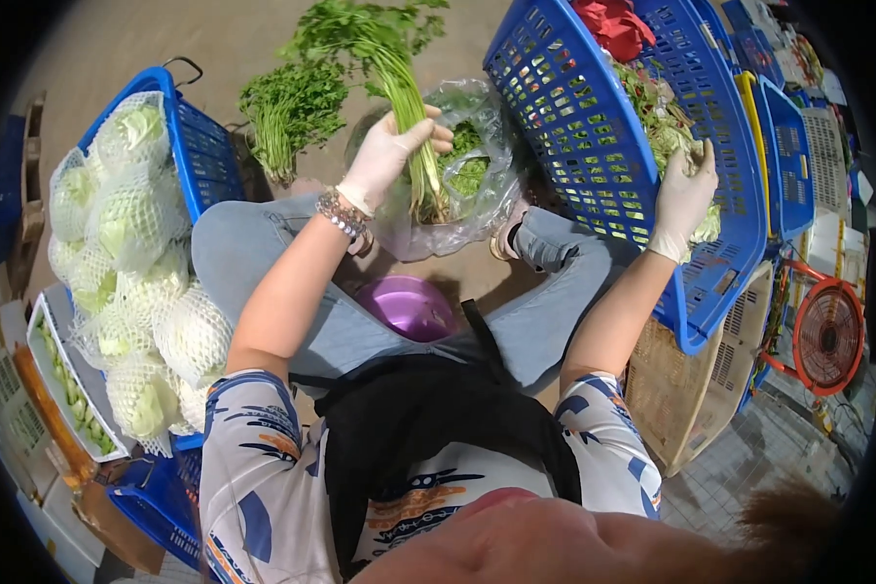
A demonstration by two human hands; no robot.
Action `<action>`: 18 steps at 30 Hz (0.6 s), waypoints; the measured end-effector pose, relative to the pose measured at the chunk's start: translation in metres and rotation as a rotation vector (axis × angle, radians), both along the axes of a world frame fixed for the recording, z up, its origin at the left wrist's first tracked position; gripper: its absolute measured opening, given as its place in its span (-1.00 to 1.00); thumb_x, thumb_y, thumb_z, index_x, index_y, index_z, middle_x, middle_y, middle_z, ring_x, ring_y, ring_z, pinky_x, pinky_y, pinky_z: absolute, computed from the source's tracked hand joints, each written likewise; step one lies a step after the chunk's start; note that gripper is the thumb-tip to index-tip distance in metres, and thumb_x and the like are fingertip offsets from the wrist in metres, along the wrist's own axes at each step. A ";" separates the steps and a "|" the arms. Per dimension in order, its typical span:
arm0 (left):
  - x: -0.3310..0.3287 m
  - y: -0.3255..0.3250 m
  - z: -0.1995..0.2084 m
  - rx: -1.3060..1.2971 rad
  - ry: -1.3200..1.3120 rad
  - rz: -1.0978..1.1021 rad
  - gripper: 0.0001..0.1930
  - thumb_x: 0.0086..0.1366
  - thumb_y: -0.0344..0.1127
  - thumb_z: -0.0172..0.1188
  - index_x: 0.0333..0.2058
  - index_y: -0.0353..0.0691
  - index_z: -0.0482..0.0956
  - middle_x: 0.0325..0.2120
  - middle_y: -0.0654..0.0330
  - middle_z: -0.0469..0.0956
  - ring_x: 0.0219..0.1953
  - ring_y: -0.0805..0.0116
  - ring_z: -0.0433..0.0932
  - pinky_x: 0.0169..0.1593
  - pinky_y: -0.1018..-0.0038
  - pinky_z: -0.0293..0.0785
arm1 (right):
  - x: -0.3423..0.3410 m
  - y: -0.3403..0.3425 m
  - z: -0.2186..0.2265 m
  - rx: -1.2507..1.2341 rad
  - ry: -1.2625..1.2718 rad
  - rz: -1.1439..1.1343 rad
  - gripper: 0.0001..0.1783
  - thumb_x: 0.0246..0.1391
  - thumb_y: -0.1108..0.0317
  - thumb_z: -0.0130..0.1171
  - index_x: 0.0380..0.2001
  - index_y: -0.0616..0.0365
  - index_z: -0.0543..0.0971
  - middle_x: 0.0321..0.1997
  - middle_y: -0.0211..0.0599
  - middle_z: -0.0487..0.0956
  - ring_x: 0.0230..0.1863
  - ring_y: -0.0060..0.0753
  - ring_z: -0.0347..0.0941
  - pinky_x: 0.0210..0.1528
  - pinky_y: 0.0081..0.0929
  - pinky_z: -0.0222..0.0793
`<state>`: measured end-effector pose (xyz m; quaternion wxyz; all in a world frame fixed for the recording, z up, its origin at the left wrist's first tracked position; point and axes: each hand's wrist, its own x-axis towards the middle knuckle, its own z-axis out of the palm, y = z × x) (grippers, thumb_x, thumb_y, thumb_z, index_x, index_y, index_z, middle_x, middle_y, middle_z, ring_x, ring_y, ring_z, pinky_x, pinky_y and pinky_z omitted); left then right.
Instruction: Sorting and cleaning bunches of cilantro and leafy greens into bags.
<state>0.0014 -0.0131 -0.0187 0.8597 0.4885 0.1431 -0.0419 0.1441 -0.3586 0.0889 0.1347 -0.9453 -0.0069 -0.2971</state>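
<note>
My left hand [384, 161], in a pale thin glove, is closed round the stems of a bunch of coriander [396, 83]. Its leaves point away from me and its pale roots hang over a clear plastic bag [496, 200] with more greens inside. Another coriander bunch [287, 117] lies on the ground to the left. My right hand [686, 200], gloved too, reaches into a tilted blue basket [584, 107]. Its fingers look apart and bent over leafy scraps [660, 122]; no held thing can be made out there.
Net-wrapped cabbages [131, 234] fill a blue crate [209, 146] at my left. A purple bowl [406, 307] sits between my legs. Red plastic [615, 29] lies in the tilted basket. A red round fan [827, 336] stands at the far right, near a beige crate [686, 380].
</note>
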 end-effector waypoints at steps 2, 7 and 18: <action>-0.002 -0.012 0.003 0.006 -0.014 -0.079 -0.65 0.41 -0.25 0.12 0.07 -0.30 0.42 -0.26 0.17 0.60 -0.24 0.47 0.60 -0.10 0.53 0.53 | -0.018 0.032 0.018 0.141 -0.192 0.132 -0.65 0.16 0.30 0.12 0.01 0.12 0.56 -0.07 -0.12 0.57 -0.05 -0.14 0.52 0.04 -0.29 0.39; -0.014 -0.030 -0.003 0.023 -0.050 -0.206 -0.70 0.40 -0.31 0.11 0.04 -0.29 0.42 -0.36 0.26 0.56 -0.33 0.50 0.57 -0.15 0.56 0.53 | -0.066 0.136 -0.039 0.585 0.571 0.702 -0.75 0.14 0.23 0.18 -0.19 0.12 0.64 -0.31 -0.30 0.56 -0.32 -0.50 0.45 -0.19 -0.57 0.37; -0.021 -0.043 -0.010 0.007 0.005 -0.253 -0.72 0.41 -0.29 0.11 0.02 -0.27 0.42 -0.41 0.32 0.50 -0.38 0.54 0.52 -0.23 0.58 0.51 | -0.065 0.156 -0.086 0.969 0.976 0.699 -0.72 0.14 0.32 0.22 -0.19 0.32 0.51 -0.39 -0.34 0.56 -0.42 -0.60 0.52 -0.32 -0.63 0.42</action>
